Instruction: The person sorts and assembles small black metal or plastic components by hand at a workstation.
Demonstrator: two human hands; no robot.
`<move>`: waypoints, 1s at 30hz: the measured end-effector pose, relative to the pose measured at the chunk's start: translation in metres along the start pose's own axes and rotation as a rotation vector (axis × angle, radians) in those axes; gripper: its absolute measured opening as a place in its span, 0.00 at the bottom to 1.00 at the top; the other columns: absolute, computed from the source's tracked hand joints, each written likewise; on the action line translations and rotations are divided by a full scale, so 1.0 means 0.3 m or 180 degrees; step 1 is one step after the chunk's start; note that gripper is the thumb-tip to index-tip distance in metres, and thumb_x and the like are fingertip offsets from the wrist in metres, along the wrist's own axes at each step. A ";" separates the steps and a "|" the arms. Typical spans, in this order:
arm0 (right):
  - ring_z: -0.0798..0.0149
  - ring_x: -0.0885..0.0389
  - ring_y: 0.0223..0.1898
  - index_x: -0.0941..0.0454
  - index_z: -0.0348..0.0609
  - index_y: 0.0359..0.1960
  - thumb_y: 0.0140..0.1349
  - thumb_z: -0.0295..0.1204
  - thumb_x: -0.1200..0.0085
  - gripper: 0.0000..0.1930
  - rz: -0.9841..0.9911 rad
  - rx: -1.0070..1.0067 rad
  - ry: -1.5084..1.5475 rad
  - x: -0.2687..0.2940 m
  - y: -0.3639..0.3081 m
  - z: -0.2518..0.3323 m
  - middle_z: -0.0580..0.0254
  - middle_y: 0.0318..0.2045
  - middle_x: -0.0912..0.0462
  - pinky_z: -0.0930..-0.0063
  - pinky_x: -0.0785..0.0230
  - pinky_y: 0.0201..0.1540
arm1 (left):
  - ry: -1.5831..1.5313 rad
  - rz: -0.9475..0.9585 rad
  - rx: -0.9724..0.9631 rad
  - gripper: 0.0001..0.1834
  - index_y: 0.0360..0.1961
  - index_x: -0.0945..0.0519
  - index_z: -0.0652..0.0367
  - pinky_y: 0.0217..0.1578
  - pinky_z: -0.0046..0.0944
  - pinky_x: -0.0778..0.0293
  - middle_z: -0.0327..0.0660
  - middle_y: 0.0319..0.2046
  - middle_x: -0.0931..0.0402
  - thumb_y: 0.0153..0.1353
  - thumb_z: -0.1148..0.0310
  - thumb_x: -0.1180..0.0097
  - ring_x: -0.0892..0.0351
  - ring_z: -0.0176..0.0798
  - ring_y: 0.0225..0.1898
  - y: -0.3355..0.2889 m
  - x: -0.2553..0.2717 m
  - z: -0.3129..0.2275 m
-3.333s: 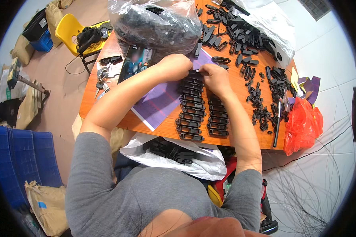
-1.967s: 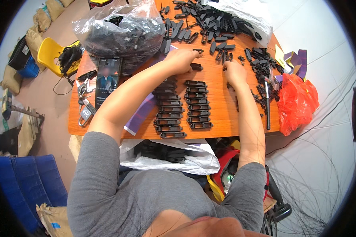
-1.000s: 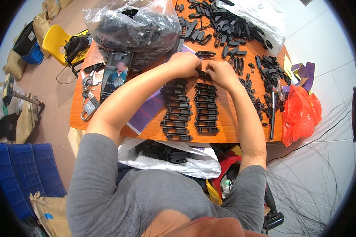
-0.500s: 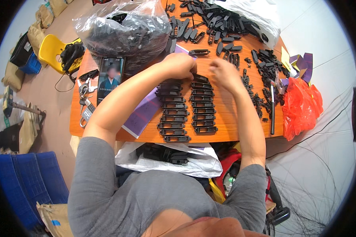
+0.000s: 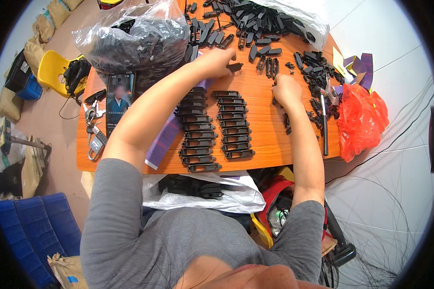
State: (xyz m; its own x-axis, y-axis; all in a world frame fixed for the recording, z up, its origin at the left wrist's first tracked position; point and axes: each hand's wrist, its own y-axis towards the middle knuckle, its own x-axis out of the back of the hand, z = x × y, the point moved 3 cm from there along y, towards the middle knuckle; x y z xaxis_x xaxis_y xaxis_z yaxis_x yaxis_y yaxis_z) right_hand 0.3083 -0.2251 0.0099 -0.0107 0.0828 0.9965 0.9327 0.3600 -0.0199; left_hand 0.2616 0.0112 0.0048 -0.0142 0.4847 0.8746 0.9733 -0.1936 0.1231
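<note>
Two columns of black plastic housings lie on the wooden table, a left column (image 5: 197, 133) and a right column (image 5: 235, 124). Beyond the right column, my left hand (image 5: 219, 62) is closed at one end of a single black plastic housing (image 5: 235, 67). My right hand (image 5: 288, 90) rests at the small black parts (image 5: 288, 124) on the table's right side. Its fingers are bent together, and whatever is between them is hidden.
A clear bag of black parts (image 5: 135, 48) stands far left, with a phone (image 5: 120, 103) and keys (image 5: 96, 139) nearer. Loose black housings (image 5: 255, 24) heap at the back. A red plastic bag (image 5: 361, 120) and a black rod (image 5: 324, 125) lie right. A white bag (image 5: 241, 192) hangs below the table's front edge.
My left hand has moved from the top of the columns to the single housing beyond. My right hand has come down to the small parts. The top housing of the right column is now uncovered.
</note>
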 end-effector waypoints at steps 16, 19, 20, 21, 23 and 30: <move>0.56 0.19 0.40 0.20 0.36 0.36 0.61 0.25 0.44 0.05 0.0151 0.1514 0.2226 0.038 -0.041 0.313 0.53 0.36 0.19 0.65 0.28 0.43 | -0.0176 0.0486 -0.0185 0.17 0.45 0.16 0.57 0.46 0.43 0.25 0.47 0.42 0.17 0.55 0.62 0.41 0.19 0.49 0.45 -0.180 0.053 0.026; 0.51 0.20 0.40 0.21 0.36 0.35 0.60 0.24 0.44 0.05 -0.0071 0.1725 0.1750 0.037 -0.048 0.331 0.51 0.35 0.20 0.62 0.29 0.44 | -0.0051 0.0899 -0.0016 0.16 0.44 0.16 0.56 0.46 0.44 0.25 0.46 0.39 0.17 0.54 0.64 0.40 0.18 0.48 0.44 -0.190 0.049 0.007; 0.48 0.21 0.42 0.22 0.37 0.34 0.59 0.24 0.46 0.04 -0.0060 0.1749 0.1575 0.039 -0.050 0.339 0.50 0.35 0.21 0.60 0.30 0.44 | 0.0058 0.0856 0.0022 0.15 0.43 0.15 0.54 0.45 0.44 0.24 0.45 0.38 0.16 0.53 0.64 0.40 0.18 0.48 0.43 -0.190 0.048 0.008; 0.48 0.21 0.42 0.22 0.37 0.34 0.59 0.24 0.46 0.04 -0.0060 0.1762 0.1564 0.038 -0.048 0.345 0.50 0.35 0.21 0.60 0.30 0.44 | 0.0053 0.0841 0.0028 0.15 0.43 0.15 0.54 0.45 0.44 0.24 0.45 0.38 0.16 0.53 0.64 0.40 0.18 0.48 0.43 -0.191 0.045 0.010; 0.48 0.22 0.43 0.23 0.39 0.33 0.59 0.23 0.48 0.03 -0.0262 0.1860 0.1141 0.036 -0.045 0.358 0.51 0.34 0.21 0.59 0.31 0.45 | 0.0068 0.0798 0.0029 0.15 0.42 0.15 0.53 0.45 0.45 0.25 0.45 0.38 0.16 0.53 0.64 0.40 0.18 0.48 0.42 -0.193 0.042 0.017; 0.48 0.23 0.43 0.25 0.40 0.34 0.55 0.21 0.50 0.06 -0.0569 0.2192 0.0828 0.032 -0.046 0.366 0.52 0.37 0.22 0.57 0.29 0.45 | 0.0027 0.0673 0.0049 0.14 0.43 0.15 0.54 0.45 0.45 0.25 0.47 0.36 0.17 0.55 0.64 0.39 0.18 0.49 0.41 -0.218 0.067 -0.001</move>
State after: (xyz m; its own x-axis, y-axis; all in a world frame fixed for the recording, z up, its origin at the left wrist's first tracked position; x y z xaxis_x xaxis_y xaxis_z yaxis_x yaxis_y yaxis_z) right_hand 0.2557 -0.1272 0.0109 0.0244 -0.2225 0.9746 0.4880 0.8535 0.1827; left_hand 0.1976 0.0333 0.0145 0.1889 0.4274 0.8841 0.9582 -0.2772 -0.0707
